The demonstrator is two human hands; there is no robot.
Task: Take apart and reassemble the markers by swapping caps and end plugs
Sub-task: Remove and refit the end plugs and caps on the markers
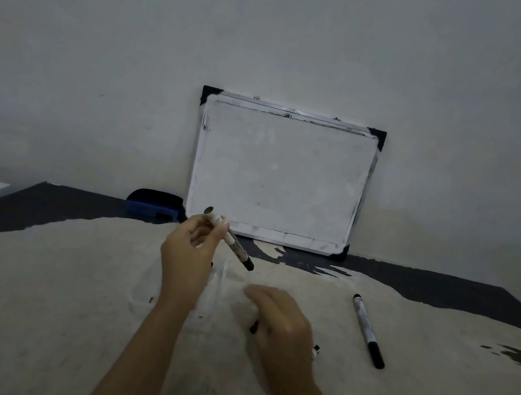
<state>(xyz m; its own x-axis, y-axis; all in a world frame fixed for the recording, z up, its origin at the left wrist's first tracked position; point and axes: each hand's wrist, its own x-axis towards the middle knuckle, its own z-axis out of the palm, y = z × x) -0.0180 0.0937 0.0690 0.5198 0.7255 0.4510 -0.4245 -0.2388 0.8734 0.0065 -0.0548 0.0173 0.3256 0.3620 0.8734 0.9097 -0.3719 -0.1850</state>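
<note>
- The left hand (pixel 190 254) is raised above the counter (pixel 34 281) near the middle of the view, its fingers pinched around the upper part of a marker (pixel 230 239)
- That held marker tilts from its rounded dark end at about 11 o'clock down to a dark end at about 5 o'clock; whether that low end is a cap or a bare tip is too small to tell
- The right hand (pixel 283 327) sits low at about 5 o'clock from the left hand, blurred, knuckles up and fingers curled; a small dark piece (pixel 254 327) shows at its left edge, and I cannot tell whether the hand grips it or only covers it
- A small light-and-dark bit (pixel 316 350) peeks out at the right edge of the right hand, too small to name
- A second marker (pixel 368 330) lies flat on the counter at 3 o'clock from the right hand, well apart from both hands, its longer black end pointing toward 5 o'clock
- A faint clear container (pixel 217 288) rests on the counter between the two hands, partly hidden by the left wrist
- A whiteboard (pixel 279 176) with black corners leans upright against the wall at 12 o'clock
- A blue eraser (pixel 154 204) with a dark top sits just beside the whiteboard's lower left corner
- The counter is dark, with a broad worn pale area where the hands work
</note>
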